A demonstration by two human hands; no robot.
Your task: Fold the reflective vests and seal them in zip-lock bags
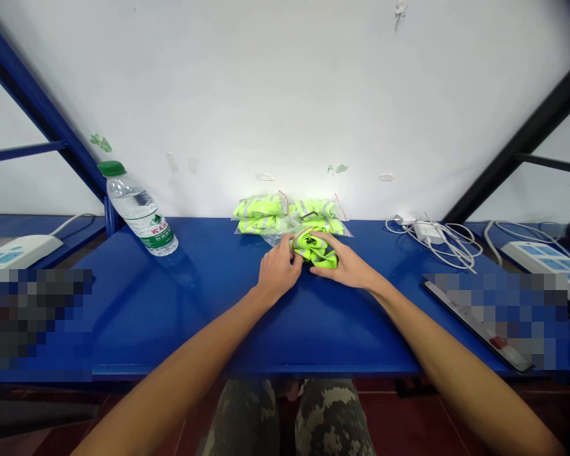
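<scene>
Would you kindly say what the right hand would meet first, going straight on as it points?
The rolled neon-yellow fabric bundle with grey strips, against its fingers; depth beyond is unclear.

neon-yellow fabric bundle (316, 248) | grey-banded | loosely rolled, folds showing | over blue table (209, 323)

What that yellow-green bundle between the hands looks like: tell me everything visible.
The bundle is bright yellow-green with greyish bands and looks like soft fabric, loosely rolled, its folded layers showing. The left hand holds its left side, the right hand its right. It is over the blue table, in front of the bagged packs; whether it touches the table is unclear.
</scene>
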